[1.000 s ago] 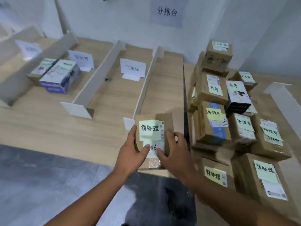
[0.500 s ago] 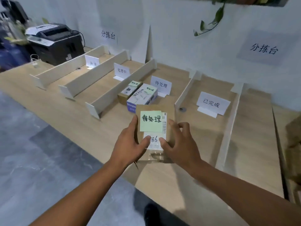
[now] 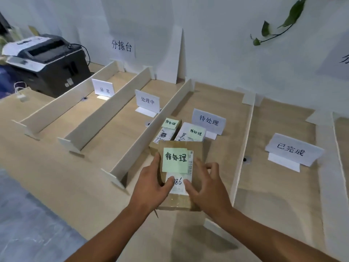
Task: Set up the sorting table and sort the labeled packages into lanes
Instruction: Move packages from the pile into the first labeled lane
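While both forearms reach in over the near edge of the pale wooden tabletop (image 3: 56,176), the left hand (image 3: 151,188) and the right hand (image 3: 205,188) clamp a brown cardboard package (image 3: 197,154) between them. Each thumb presses on its top face over the white shipping label, and the other fingers curl against its sides, those of the right hand bent at the knuckles. A green sticky note (image 3: 175,162) handwritten 待处理 covers much of the package's top. The package is at the near mouth of the lane marked by a white folded card reading 待处理 (image 3: 208,121), between two upright white board dividers (image 3: 151,127); whether it touches the tabletop cannot be told. Just beyond it, filling the lane toward the far edge, a small brown box (image 3: 166,133) and a white box (image 3: 186,134) lie side by side, each with a green note. A black printer (image 3: 49,63) stands at the far left corner.
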Demonstrator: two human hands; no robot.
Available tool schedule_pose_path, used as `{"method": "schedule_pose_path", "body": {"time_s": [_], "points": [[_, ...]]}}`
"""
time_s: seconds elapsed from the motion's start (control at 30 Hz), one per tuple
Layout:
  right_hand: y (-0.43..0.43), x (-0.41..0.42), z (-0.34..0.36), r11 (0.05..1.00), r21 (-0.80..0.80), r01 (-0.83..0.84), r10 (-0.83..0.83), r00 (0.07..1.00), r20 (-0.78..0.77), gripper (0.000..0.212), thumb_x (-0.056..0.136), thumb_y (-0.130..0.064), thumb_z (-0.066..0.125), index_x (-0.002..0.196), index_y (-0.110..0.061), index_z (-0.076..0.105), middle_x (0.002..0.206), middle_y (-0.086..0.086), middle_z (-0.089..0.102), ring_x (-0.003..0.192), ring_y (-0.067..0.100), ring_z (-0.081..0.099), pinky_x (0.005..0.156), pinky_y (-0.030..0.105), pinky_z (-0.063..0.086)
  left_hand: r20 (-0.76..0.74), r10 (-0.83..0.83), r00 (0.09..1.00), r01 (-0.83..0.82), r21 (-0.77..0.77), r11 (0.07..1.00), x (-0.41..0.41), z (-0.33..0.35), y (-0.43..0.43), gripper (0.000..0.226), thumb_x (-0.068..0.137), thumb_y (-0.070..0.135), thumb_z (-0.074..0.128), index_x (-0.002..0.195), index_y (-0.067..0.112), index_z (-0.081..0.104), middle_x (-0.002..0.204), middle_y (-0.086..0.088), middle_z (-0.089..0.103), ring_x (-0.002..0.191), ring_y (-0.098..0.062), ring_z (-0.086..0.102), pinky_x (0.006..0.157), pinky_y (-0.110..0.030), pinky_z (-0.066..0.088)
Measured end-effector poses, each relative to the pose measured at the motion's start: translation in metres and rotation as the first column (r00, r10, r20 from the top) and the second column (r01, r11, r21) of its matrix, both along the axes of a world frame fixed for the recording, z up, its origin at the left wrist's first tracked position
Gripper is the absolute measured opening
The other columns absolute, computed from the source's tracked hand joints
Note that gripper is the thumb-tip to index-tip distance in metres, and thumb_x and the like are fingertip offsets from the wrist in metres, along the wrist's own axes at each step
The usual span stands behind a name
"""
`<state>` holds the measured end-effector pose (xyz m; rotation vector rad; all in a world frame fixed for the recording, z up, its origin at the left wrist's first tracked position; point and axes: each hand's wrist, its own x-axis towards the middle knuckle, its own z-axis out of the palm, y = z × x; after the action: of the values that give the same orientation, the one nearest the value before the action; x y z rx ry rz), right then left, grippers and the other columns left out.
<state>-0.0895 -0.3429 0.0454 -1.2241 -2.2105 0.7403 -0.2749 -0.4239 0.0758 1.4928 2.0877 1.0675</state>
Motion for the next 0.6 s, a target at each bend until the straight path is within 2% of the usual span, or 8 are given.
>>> {"method": "schedule_pose_path", "body": {"time_s": [0.07, 0.13, 0.23, 0.33, 0.47, 0.53, 0.6], "points": [[0.020, -0.021, -0.009, 0.999, -0.009, 0.050, -0.049, 0.998, 0.039, 0.078, 0.081, -0.073, 0.046, 0.151, -0.045, 0.026, 0.121, -0.012, 0.028, 0.101, 0.009, 0.054, 0.075, 0.028, 0.056, -0.004, -0.048, 0.999, 0.048, 0.005, 0.999, -0.027, -0.014, 0.028, 0.063, 0.082, 0.030, 0.074, 0.138, 0.036, 0.045, 0.116, 0.053, 0.050, 0.109, 0.023, 0.051, 0.073, 0.005, 0.040], [0.039, -0.041, -0.016, 0.993, -0.013, 0.115, -0.114, 0.991, 0.073, 0.078, 0.081, -0.073, 0.044, 0.151, -0.044, 0.028, 0.121, -0.010, 0.029, 0.104, 0.012, 0.056, 0.080, 0.031, 0.058, 0.024, -0.111, 0.994, 0.111, -0.011, 0.994, -0.053, -0.028, 0.057, 0.068, 0.084, 0.028, 0.075, 0.140, 0.042, 0.041, 0.116, 0.054, 0.050, 0.109, 0.027, 0.050, 0.075, 0.006, 0.039], [0.064, -0.066, -0.023, 0.974, -0.049, 0.222, -0.218, 0.973, 0.081, 0.072, 0.085, -0.068, 0.050, 0.149, -0.042, 0.030, 0.119, -0.012, 0.026, 0.105, 0.013, 0.055, 0.087, 0.035, 0.056, 0.046, -0.223, 0.974, 0.226, -0.069, 0.972, -0.082, -0.040, 0.105, 0.072, 0.086, 0.031, 0.073, 0.147, 0.040, 0.035, 0.132, 0.027, 0.056, 0.119, 0.006, 0.054, 0.087, -0.009, 0.047], [0.090, -0.086, -0.031, 0.954, -0.047, 0.297, -0.293, 0.953, 0.081, 0.066, 0.090, -0.055, 0.060, 0.148, -0.039, 0.034, 0.116, -0.011, 0.026, 0.103, 0.013, 0.054, 0.080, 0.032, 0.056, -0.021, -0.248, 0.969, 0.244, -0.110, 0.963, -0.101, -0.049, 0.150, 0.081, 0.088, 0.034, 0.070, 0.156, 0.026, 0.027, 0.140, 0.006, 0.050, 0.127, -0.008, 0.044, 0.100, -0.026, 0.043], [0.131, -0.103, -0.044, 0.917, -0.062, 0.395, -0.390, 0.917, 0.085, 0.065, 0.088, -0.049, 0.065, 0.147, -0.037, 0.040, 0.118, -0.006, 0.032, 0.099, 0.014, 0.055, 0.082, 0.029, 0.051, 0.001, -0.305, 0.952, 0.300, -0.170, 0.939, -0.112, -0.066, 0.205, 0.082, 0.090, 0.033, 0.069, 0.158, 0.017, 0.027, 0.146, -0.004, 0.047, 0.136, -0.019, 0.041, 0.111, -0.029, 0.036], [0.147, -0.105, -0.053, 0.903, -0.069, 0.425, -0.420, 0.904, 0.073, 0.064, 0.088, -0.049, 0.065, 0.146, -0.037, 0.041, 0.118, -0.005, 0.034, 0.100, 0.014, 0.055, 0.083, 0.028, 0.052, 0.017, -0.290, 0.957, 0.288, -0.189, 0.939, -0.111, -0.075, 0.225, 0.085, 0.090, 0.034, 0.070, 0.159, 0.017, 0.023, 0.149, -0.005, 0.045, 0.137, -0.019, 0.039, 0.107, -0.025, 0.029], [0.165, -0.107, -0.063, 0.902, -0.052, 0.430, -0.425, 0.902, 0.080, 0.065, 0.089, -0.049, 0.065, 0.147, -0.035, 0.042, 0.120, -0.004, 0.037, 0.102, 0.015, 0.055, 0.080, 0.029, 0.055, 0.027, -0.276, 0.961, 0.275, -0.214, 0.937, -0.111, -0.084, 0.243, 0.089, 0.090, 0.036, 0.070, 0.161, 0.017, 0.020, 0.151, -0.006, 0.043, 0.138, -0.020, 0.039, 0.107, -0.028, 0.031]]}}
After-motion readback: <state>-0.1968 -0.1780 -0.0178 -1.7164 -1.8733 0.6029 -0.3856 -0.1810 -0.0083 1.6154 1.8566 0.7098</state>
